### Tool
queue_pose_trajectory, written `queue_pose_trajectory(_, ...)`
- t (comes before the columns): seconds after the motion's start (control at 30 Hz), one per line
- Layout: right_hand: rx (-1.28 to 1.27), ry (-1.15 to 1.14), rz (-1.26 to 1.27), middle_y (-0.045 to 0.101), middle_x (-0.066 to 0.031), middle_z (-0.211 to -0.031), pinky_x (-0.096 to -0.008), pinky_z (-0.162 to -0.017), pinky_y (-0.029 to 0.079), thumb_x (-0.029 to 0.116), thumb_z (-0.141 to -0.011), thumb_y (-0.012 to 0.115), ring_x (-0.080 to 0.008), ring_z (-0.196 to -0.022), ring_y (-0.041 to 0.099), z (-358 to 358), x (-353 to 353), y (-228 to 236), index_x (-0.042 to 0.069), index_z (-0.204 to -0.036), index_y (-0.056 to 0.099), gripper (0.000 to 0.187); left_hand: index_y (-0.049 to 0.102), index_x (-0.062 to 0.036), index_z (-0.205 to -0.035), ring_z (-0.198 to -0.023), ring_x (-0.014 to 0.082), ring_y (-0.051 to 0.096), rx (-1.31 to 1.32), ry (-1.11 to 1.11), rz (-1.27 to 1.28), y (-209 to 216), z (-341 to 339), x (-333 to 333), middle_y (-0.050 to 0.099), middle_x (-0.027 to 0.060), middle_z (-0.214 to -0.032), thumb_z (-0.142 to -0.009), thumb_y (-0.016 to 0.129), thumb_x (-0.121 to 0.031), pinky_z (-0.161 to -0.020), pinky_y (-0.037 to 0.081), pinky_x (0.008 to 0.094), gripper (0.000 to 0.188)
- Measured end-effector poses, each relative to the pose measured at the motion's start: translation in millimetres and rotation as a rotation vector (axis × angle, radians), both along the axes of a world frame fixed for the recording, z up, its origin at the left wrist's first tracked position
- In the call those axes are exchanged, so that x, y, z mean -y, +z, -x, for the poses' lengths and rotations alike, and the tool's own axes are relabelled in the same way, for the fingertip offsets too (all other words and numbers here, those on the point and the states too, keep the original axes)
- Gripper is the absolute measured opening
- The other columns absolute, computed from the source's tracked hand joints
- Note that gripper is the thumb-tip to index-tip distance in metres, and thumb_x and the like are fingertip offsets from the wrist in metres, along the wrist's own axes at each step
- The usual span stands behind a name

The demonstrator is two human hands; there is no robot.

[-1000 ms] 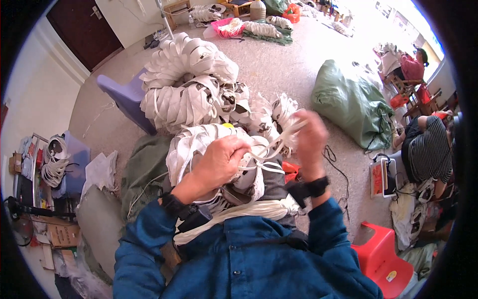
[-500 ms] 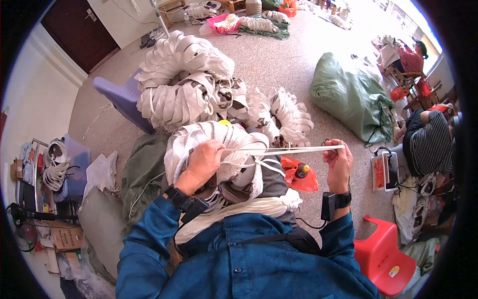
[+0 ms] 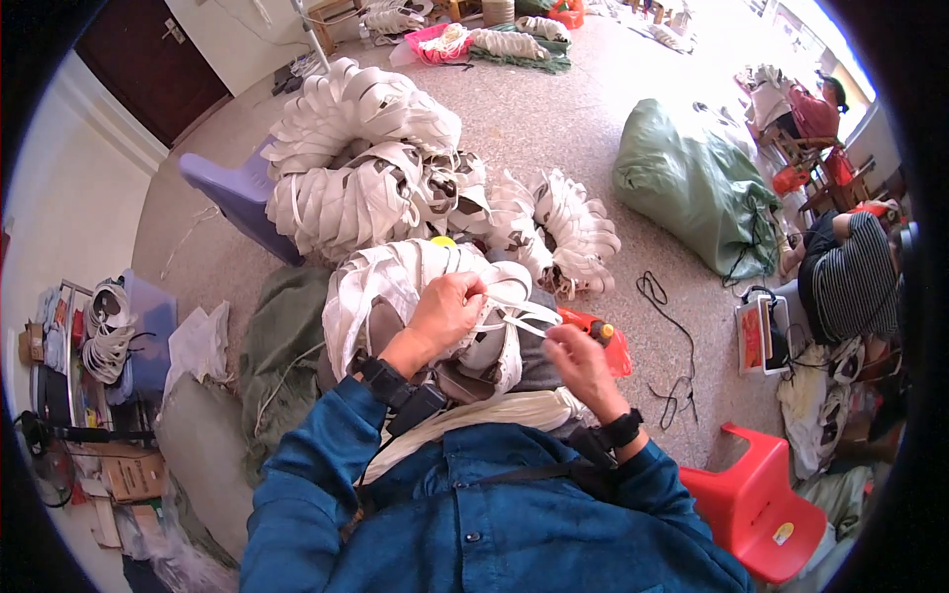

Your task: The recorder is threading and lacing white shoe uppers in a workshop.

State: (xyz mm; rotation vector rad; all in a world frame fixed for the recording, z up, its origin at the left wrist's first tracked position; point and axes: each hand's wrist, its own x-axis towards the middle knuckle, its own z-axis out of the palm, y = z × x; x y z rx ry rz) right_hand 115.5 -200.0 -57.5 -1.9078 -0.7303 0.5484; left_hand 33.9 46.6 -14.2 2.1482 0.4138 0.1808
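Behind nearest bundle (image 3: 371, 287): chair (image 3: 232, 206) at left, sack (image 3: 692, 188) at right

Upper-right daylight glares across the floor (image 3: 593, 104); fisheye bends edges.

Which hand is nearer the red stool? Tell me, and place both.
Right. The right hand is ahead and to the left of the red stool, apart from it; the left hand is farther left, at the white bundle.

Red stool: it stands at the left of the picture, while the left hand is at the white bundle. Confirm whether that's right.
Wrong side: the head view shows the red stool at the right; the left hand is at the white bundle.
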Motion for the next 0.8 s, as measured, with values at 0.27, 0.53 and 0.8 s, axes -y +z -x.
queue_pose_trajectory(0.27,0.132,0.243,0.171,0.064,-0.0219,-0.094,-0.0435,-0.071,0.054,0.041,-0.092,0.066,-0.0346,-0.08,0.066,27,-26,23,-0.002,-0.113,0.054,0.05,0.069,0.0009,-0.089,-0.08,0.0334,0.065,0.142,-0.062,-0.252,-6,-5,3,0.067,0.0181,-0.086,-0.084,0.065,-0.011,-0.072,0.051,0.0406,0.013)
queue_pose_trajectory(0.53,0.112,0.209,0.112,0.064,-0.0201,-0.093,-0.0431,-0.07,0.053,0.039,-0.092,0.066,-0.0335,-0.079,0.066,28,-23,18,0.0,-0.116,0.053,0.048,0.068,0.0001,-0.086,-0.081,0.0326,0.065,0.127,-0.041,-0.288,-9,-4,2,0.066,0.0162,-0.085,-0.084,0.065,-0.01,-0.074,0.051,0.0411,0.011)
queue_pose_trajectory(0.8,0.186,0.19,0.162,0.063,-0.0177,-0.091,-0.0444,-0.071,0.052,0.038,-0.091,0.067,-0.0347,-0.081,0.064,28,-23,17,0.0,-0.115,0.054,0.046,0.069,-0.0047,-0.086,-0.088,0.0325,0.063,0.096,-0.164,-0.782,-23,-4,18,0.062,0.0127,-0.087,-0.084,0.067,-0.017,-0.08,0.049,0.0437,0.013)
